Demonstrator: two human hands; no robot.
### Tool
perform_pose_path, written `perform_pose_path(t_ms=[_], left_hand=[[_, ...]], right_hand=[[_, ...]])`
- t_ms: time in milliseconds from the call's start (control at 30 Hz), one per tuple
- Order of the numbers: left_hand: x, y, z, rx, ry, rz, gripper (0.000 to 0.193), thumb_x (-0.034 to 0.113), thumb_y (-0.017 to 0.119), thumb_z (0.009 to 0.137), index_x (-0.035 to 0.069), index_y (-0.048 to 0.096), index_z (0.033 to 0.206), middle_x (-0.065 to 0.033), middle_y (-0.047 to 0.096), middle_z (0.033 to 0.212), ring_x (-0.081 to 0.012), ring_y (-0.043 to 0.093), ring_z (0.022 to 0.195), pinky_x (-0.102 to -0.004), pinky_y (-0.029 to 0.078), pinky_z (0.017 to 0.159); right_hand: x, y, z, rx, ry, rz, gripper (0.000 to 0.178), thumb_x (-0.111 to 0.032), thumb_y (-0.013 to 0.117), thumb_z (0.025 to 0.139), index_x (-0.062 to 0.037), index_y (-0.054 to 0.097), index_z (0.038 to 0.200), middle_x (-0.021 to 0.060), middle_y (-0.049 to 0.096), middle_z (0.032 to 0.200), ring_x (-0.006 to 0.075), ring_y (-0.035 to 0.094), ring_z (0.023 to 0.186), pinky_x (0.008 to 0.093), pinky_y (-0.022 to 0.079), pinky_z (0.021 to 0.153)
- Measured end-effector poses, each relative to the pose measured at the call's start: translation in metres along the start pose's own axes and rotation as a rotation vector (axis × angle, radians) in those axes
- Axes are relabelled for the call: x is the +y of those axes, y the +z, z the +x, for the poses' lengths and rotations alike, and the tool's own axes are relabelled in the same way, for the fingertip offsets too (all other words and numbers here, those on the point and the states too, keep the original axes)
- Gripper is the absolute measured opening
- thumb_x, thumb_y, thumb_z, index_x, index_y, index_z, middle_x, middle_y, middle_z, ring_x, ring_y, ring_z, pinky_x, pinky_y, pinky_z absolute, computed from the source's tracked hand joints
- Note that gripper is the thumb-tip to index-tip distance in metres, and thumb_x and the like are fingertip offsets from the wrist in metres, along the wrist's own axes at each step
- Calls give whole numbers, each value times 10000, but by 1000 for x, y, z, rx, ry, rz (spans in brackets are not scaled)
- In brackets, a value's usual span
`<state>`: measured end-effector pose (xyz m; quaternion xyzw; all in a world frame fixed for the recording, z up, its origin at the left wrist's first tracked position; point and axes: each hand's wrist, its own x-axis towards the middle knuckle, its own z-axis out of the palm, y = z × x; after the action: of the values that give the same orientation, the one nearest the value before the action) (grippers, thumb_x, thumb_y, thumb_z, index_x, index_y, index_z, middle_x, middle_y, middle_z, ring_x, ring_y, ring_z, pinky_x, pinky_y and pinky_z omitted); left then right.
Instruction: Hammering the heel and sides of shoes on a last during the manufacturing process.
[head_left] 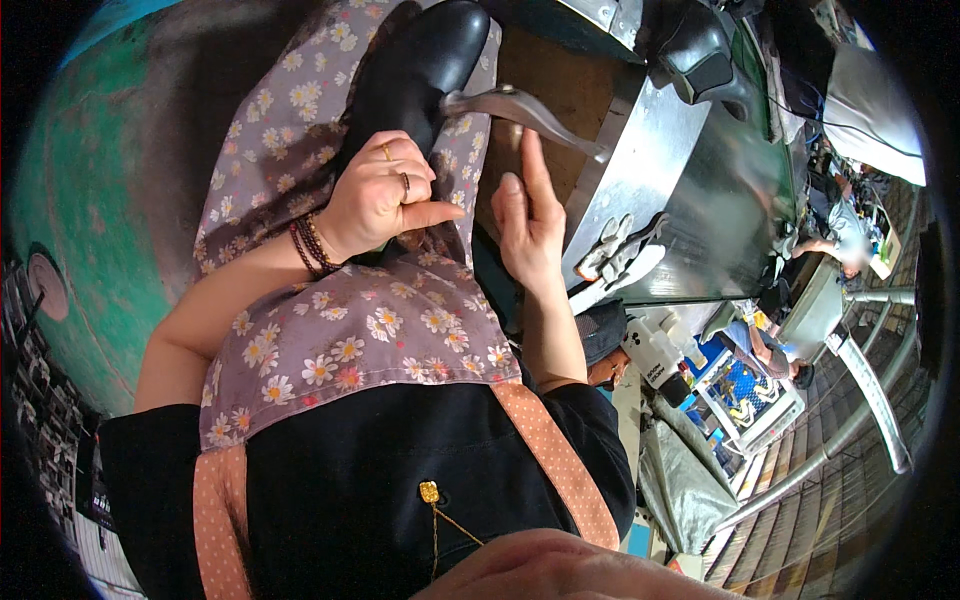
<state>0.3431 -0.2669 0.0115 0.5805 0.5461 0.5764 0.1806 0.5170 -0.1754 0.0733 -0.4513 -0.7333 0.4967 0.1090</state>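
My right hand [532, 235] grips a claw hammer by its handle, with the index finger stretched along it. The hammer's curved metal head [515, 103] is slightly blurred and points away from me, beside the toe of a glossy black boot [420, 75]. To its left, my left hand [385, 190] is closed, fingers curled in and thumb stretched toward the right hand. Whatever it may hold is hidden. The boot rests against my flowered apron [330, 345]; its upper end is covered, so I cannot tell whether it is worn.
Right of my right hand, a metal-edged bench [675, 195] carries white work gloves [618, 255] and a dark-handled hand tool. A glossy black object [700, 60] stands at the bench's far end. Green floor [90, 240] lies left; other people work at far right.
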Motion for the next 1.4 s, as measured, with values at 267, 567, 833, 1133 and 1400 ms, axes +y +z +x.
perform_pose_path(t_ms=[267,567,833,1133,1400], left_hand=[[2,9,3,-9,-13,14,328,219,805,691,72,534,579,-15,572,635,-197,583,676,-334,467,743],[6,15,9,-82,-41,96,308,251,770,710,76,565,563,-23,560,618,-191,570,708,-334,455,784],[4,24,7,-155,-49,180,309,315,724,758,67,605,616,-31,602,671,-202,598,783,-367,450,872],[3,25,7,-117,-47,166,273,308,719,747,76,629,636,-42,618,673,-205,599,783,-373,449,892],[2,25,8,-118,-36,128,244,287,718,747,67,653,665,-30,629,689,-198,596,776,-369,451,886]], right_hand=[[-24,-10,14,-127,4,-72,463,-54,532,943,-62,440,1397,208,549,1311,302,559,1192,340,458,940],[-34,-14,28,-144,-123,-288,446,-35,537,927,-49,475,1369,197,603,1214,291,600,1095,340,477,873],[-28,-6,32,-121,-259,-322,410,-64,576,897,-79,541,1306,237,660,1012,376,667,886,416,531,725],[-38,-8,41,-175,-285,-473,408,-99,569,901,-158,550,1305,179,674,907,364,664,759,426,524,629],[-41,-1,50,-263,-436,-572,469,-160,585,892,-210,511,1353,138,652,790,327,651,663,423,519,565]])
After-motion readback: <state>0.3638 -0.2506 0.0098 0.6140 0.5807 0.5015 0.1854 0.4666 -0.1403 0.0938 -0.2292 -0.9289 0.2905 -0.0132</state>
